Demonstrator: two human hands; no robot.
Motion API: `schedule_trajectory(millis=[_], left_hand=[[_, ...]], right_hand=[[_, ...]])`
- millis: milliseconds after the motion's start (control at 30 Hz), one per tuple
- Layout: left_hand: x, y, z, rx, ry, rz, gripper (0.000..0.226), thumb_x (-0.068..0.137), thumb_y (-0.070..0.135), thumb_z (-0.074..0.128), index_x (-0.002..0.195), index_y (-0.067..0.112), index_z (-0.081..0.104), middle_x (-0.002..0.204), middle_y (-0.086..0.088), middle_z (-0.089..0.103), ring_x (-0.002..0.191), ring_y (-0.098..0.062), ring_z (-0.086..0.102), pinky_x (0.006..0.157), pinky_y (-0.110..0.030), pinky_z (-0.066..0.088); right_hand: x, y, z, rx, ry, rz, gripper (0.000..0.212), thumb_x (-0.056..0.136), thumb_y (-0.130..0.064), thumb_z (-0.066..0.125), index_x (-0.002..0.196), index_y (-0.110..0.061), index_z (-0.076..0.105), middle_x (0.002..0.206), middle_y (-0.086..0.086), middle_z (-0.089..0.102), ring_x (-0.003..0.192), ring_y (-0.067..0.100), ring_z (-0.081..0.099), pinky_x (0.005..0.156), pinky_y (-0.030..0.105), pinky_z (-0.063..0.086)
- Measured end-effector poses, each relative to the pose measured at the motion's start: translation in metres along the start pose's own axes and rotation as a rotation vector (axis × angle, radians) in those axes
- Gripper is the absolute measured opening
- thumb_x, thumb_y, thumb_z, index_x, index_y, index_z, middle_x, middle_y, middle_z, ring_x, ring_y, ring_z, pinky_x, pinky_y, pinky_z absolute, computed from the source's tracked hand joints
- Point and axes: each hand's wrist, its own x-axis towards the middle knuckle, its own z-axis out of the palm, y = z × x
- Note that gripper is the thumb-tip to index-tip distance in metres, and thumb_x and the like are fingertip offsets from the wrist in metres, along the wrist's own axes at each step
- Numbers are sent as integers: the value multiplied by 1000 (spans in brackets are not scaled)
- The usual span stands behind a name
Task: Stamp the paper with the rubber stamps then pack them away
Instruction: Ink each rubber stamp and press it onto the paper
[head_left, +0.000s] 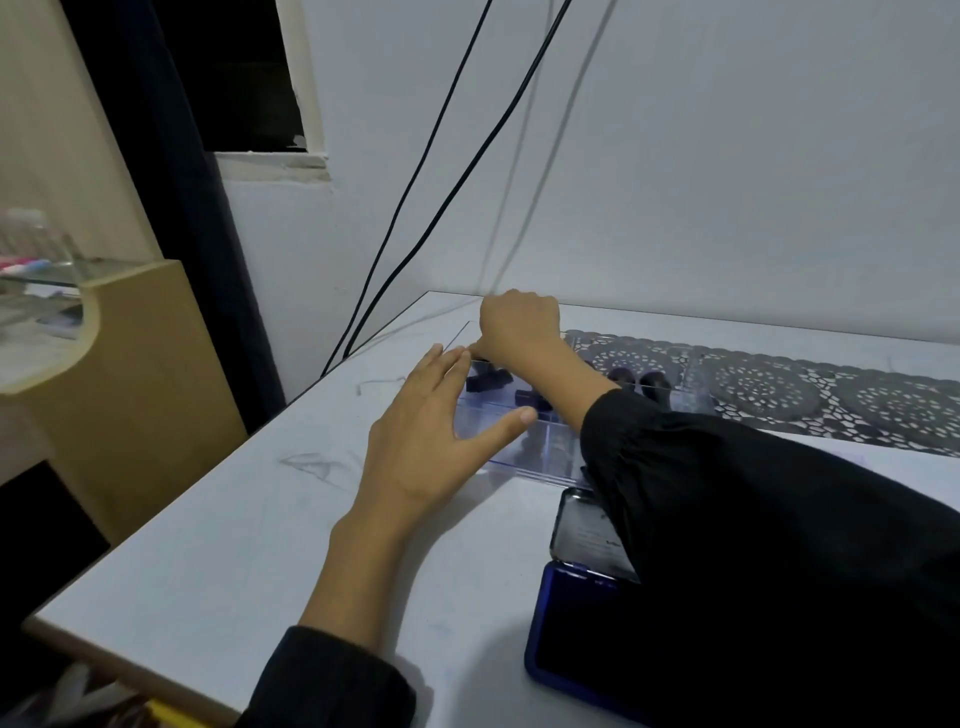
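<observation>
A clear plastic compartment box (519, 467) stands on the white table (249, 530). Several dark rubber stamps (485, 382) lie in its cells, and more stamps (652, 382) sit further right. My left hand (421, 441) rests flat against the box's left side, fingers straight and thumb on its top. My right hand (519, 327) reaches across to the far left cell with curled fingers, pinching a dark stamp (482, 358) that is mostly hidden beneath them. An open blue ink pad (566, 654) lies near me, half covered by my right sleeve. No paper is in view.
A grey lace mat (779, 387) runs along the back right of the table. Two black cables (415, 234) hang down the wall behind the table's far left corner. A tan cabinet with a glass shelf (135, 364) stands to the left of the table.
</observation>
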Motion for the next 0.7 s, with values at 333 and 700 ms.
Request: schedule_trajectory(millis=[333,700], left_hand=[[-1,0,-2,13,-11,11,88,74,75,40,149,32,25,156,18,19,143,3,6,112,-28,19],[-1,0,-2,14,-29,-25,92,72,77,40,150,31,24,157,17,15,143,3,5,114,-32,18]], right_hand=[[3,-2,-1,157,-171,129,20,85,-29,60,95,-16,49,101,2,57,91,23,53,74,31,38],[8,16,-11,866,-45,303,39,64,-35,79,66,-15,45,63,-2,44,55,18,41,53,29,31]])
